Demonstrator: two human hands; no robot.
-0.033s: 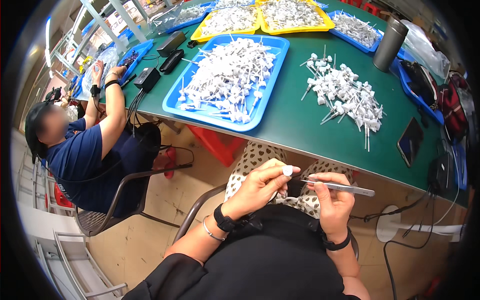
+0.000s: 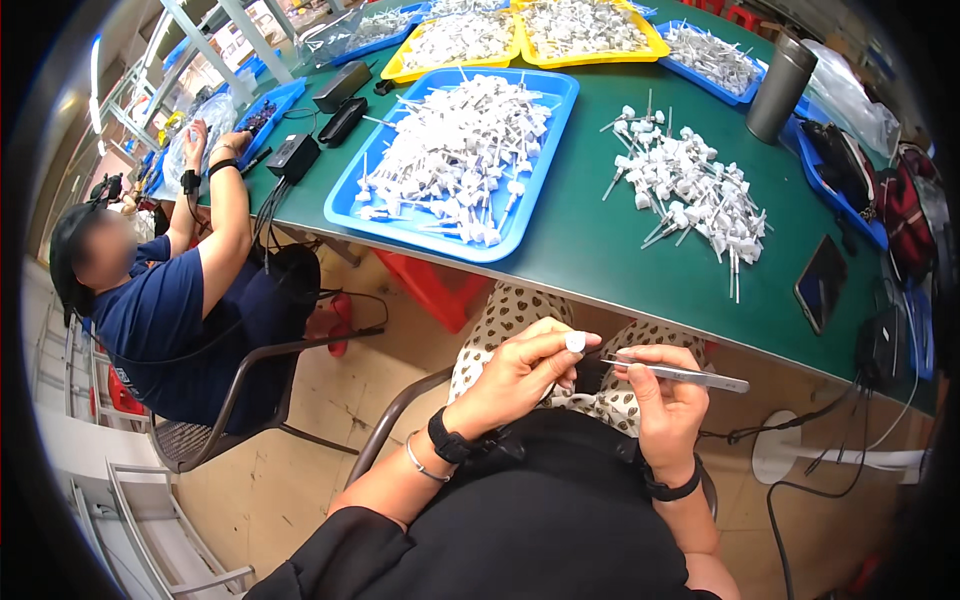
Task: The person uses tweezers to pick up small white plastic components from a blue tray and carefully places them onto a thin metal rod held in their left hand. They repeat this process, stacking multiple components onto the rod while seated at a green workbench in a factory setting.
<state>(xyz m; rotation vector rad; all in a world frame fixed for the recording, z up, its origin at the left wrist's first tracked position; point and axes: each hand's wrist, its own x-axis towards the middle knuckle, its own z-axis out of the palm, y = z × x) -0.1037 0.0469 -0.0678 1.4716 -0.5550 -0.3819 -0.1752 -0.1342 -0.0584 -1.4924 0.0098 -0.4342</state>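
My left hand (image 2: 528, 370) is closed above my lap, thumb and fingers pinching a small white plastic part. The round white face of the part (image 2: 575, 342) shows at the fingertips; the rest of it is hidden. Close by on the right, my right hand (image 2: 664, 400) grips metal tweezers (image 2: 700, 378), their thin tips pointing left toward the part. Ahead on the green table (image 2: 590, 240), a blue tray (image 2: 345, 215) holds a heap of white plastic parts (image 2: 460, 150) with thin stems. A loose pile of similar parts (image 2: 695, 185) lies right of the tray.
Yellow trays (image 2: 520, 50) and a smaller blue tray (image 2: 745, 97) of parts stand farther back. A grey flask (image 2: 782, 90), a phone (image 2: 820, 283) and bags (image 2: 905, 210) are at the right. At left, a co-worker (image 2: 170, 320) sits near black boxes with cables (image 2: 293, 157).
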